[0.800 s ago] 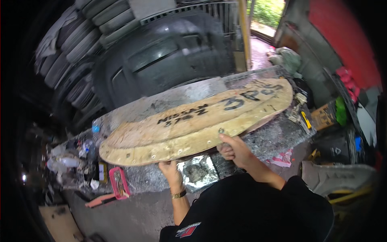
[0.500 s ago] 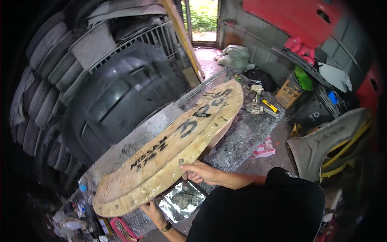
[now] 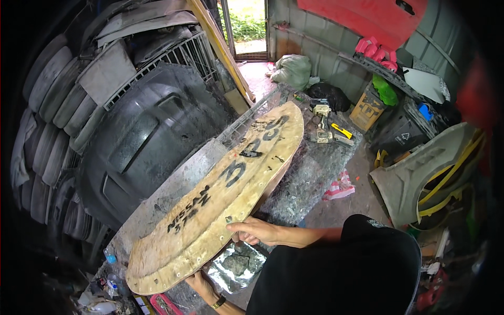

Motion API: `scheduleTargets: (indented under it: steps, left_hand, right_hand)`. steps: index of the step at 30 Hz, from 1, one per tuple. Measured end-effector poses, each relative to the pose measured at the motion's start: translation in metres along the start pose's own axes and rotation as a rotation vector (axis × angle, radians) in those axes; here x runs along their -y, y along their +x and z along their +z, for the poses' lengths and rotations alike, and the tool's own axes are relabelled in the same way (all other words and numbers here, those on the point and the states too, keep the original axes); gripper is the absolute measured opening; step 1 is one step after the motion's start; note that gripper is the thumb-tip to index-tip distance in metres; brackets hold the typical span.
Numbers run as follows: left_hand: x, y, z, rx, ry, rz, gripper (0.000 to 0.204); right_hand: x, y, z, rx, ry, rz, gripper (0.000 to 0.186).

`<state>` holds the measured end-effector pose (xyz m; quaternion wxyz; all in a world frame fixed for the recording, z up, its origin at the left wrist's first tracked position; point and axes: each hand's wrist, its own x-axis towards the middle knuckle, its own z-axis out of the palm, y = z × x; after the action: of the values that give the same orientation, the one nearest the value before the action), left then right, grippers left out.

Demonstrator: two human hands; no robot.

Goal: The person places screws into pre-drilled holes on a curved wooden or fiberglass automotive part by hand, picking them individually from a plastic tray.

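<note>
A long, curved tan panel [image 3: 210,191] with black hand lettering and small holes along its near rim lies slantwise over the workbench [image 3: 328,168]. It looks like a fibreglass mould. My right hand [image 3: 253,231] grips the near rim at mid-length, thumb on top and fingers curled below. Further left, my left hand [image 3: 200,284] holds the same rim from underneath; its fingertips are partly hidden by the panel. Between my hands, a shiny silver sheet [image 3: 236,265] with a grey lump on it sits on the bench.
A yellow cutter [image 3: 342,130] and a pale tool [image 3: 322,123] lie at the bench's far end. Behind the bench leans a large black car hood [image 3: 152,131]. A grey fender-shaped part [image 3: 409,176] stands at right. Bottles and clutter [image 3: 97,302] crowd the lower left.
The view has shifted a little, moving most of the surroundings left. Both hands keep their grip on the panel, which shows little movement against the bench.
</note>
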<state>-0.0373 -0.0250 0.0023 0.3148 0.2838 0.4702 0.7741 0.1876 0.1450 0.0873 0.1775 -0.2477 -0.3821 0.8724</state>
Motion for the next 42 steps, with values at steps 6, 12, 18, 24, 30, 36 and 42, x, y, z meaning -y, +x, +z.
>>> scheduleTargets:
  steps: [6,12,18,24,30,36,42]
  left_hand:
    - [0.024,-0.003,-0.009,-0.262,0.37,0.018,0.033]
    - [-0.005,-0.006,0.022,-0.289,0.267,-0.081,0.026]
    - [-0.014,0.001,0.01,-0.055,0.101,-0.075,0.033]
    - [-0.018,0.005,0.003,-0.079,0.073,-0.157,0.039]
    - [-0.006,0.003,0.004,-0.111,0.053,-0.036,0.049]
    - [-0.002,0.005,-0.001,-0.15,0.051,-0.069,0.048]
    - [-0.003,-0.004,0.06,-0.379,0.208,0.169,0.04]
  right_hand:
    - [0.001,0.001,0.0,0.015,0.02,0.005,0.045]
    - [-0.003,0.003,-0.003,0.001,0.026,0.017,0.046]
    - [-0.003,0.002,-0.004,-0.002,0.021,0.02,0.047]
    - [-0.002,0.003,-0.002,0.005,0.009,0.049,0.047]
    - [0.001,0.0,-0.001,-0.008,0.02,0.06,0.042]
    - [0.003,-0.003,0.0,-0.015,0.03,0.077,0.041]
    - [0.002,-0.002,0.0,0.002,0.045,0.069,0.041]
